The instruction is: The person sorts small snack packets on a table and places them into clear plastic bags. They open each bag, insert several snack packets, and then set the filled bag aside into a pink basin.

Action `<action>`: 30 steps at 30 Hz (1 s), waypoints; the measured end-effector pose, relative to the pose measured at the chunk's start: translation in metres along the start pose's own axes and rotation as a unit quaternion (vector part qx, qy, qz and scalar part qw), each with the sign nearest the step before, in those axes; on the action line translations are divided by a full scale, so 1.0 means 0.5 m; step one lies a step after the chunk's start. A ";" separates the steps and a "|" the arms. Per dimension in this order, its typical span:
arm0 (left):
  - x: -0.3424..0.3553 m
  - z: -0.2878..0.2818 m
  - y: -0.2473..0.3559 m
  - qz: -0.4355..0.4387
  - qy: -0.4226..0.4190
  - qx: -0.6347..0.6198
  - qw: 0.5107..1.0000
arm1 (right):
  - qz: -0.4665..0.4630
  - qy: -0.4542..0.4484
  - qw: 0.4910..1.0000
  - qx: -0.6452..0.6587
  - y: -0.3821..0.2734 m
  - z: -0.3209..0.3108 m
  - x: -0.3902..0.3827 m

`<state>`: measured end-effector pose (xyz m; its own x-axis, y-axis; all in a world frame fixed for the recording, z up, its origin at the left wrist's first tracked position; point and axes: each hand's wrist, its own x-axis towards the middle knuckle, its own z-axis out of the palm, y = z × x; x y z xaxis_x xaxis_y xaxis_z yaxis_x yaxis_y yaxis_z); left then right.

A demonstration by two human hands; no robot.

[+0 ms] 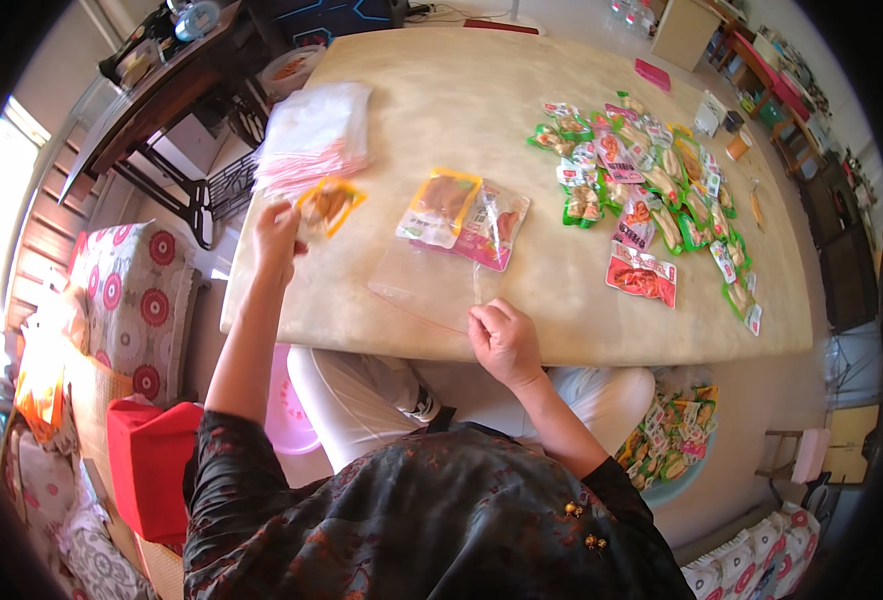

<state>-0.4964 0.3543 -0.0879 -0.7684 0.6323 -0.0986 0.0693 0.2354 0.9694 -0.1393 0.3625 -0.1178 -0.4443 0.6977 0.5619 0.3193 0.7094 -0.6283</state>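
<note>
My left hand [277,240] is raised over the table's left side, its fingers closed on a small yellow-edged snack packet [329,206] with brown food showing through. My right hand [503,340] is closed at the near edge of the table, gripping the rim of a clear plastic bag [423,287] that lies flat. On or inside the far part of that bag, I cannot tell which, are a yellow-edged packet [445,204] and a pink-and-clear packet [497,232], partly overlapping.
A stack of clear bags with pink edges [316,130] lies at the table's left. Many green, pink and red snack packets [651,180] spread across the right side. Below the table edge, a tub [673,430] of packets stands right, a pink basin [289,405] left.
</note>
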 end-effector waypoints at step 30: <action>-0.426 0.028 0.027 -0.238 -0.374 -0.295 0.846 | -0.019 0.011 1.000 0.013 -0.096 -0.066 0.023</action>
<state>-0.3230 0.2329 -0.0571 0.0135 0.9115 -0.4111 -0.6347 0.3255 0.7009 -0.1324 0.3400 -0.0636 -0.4365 0.6725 0.5977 0.2814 0.7330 -0.6193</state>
